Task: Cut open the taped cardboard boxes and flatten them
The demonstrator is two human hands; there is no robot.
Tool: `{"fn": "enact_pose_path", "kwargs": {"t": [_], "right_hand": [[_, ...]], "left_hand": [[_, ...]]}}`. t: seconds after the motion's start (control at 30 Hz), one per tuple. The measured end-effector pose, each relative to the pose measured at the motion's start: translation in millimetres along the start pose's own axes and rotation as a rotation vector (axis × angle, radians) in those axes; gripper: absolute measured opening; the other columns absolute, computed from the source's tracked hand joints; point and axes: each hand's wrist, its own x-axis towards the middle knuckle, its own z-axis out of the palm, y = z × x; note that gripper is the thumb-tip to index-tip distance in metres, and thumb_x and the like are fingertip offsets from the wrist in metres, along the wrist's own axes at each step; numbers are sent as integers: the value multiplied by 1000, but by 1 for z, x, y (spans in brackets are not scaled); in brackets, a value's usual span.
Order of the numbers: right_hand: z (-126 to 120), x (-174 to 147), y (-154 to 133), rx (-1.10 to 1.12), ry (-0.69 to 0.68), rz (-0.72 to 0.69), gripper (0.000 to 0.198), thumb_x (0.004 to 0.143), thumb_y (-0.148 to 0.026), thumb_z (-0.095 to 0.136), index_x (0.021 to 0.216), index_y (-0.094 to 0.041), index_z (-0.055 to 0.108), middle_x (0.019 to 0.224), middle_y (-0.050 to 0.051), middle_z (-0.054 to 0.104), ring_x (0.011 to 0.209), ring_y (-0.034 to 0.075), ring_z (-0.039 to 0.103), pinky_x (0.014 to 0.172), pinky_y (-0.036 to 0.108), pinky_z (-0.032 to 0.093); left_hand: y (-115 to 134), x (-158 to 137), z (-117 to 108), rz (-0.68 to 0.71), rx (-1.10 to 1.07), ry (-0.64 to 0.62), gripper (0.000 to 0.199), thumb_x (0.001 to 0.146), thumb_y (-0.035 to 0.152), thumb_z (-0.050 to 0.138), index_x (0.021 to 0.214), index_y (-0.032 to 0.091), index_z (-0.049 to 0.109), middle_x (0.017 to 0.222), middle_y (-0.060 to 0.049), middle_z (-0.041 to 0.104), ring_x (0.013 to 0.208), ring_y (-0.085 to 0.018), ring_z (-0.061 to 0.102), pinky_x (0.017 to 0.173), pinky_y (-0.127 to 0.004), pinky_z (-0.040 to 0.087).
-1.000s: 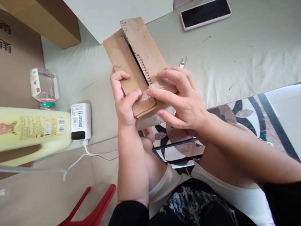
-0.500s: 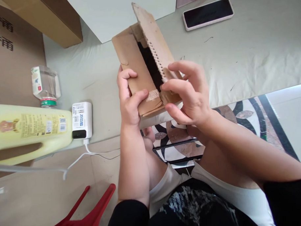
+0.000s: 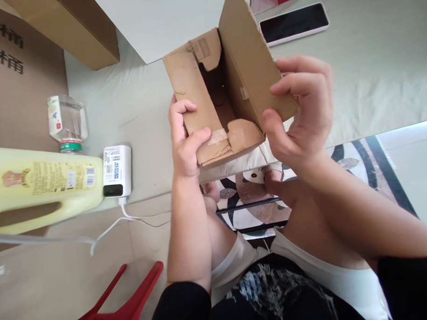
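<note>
A small brown cardboard box (image 3: 197, 93) is held up in front of me, tilted, with its top open and its dark inside partly showing. My left hand (image 3: 186, 142) wraps round the box's near left side, thumb and a finger on its face. The large lid flap (image 3: 248, 60) stands swung out to the right. My right hand (image 3: 304, 105) pinches the flap's lower right corner between thumb and fingers. Two small side flaps lean at the opening's ends, and a strip of tape (image 3: 218, 136) clings near my left thumb.
A black-faced phone-like device (image 3: 294, 24) lies at the back right of the cloth-covered surface (image 3: 364, 75). To the left are a clear bottle (image 3: 72, 120), a yellow jug (image 3: 42, 184) and a white power bank (image 3: 117, 170) with a cable. A red stool (image 3: 123, 303) stands below.
The lid flap has swung up and outward to the right, widening the opening. My right hand has moved right with it, while my left hand keeps its hold on the box.
</note>
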Motion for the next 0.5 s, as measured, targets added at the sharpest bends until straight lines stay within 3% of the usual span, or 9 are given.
{"fn": "enact_pose_path", "kwargs": {"t": [0.23, 0.5], "right_hand": [[3, -1, 10, 88, -24, 29, 19, 94, -46, 57, 102, -30, 60, 137, 7, 58, 140, 33, 49, 121, 61, 42], [3, -2, 11, -25, -9, -41, 25, 96, -49, 49, 111, -31, 59, 138, 7, 56, 137, 32, 50, 117, 58, 44]], "left_hand": [[-6, 2, -7, 12, 30, -54, 41, 71, 44, 79, 103, 32, 56, 125, -5, 55, 116, -31, 54, 99, -47, 50], [-9, 2, -9, 68, 129, -72, 48, 73, 54, 79, 107, 32, 55, 127, -6, 55, 120, -33, 55, 101, -52, 51]]}}
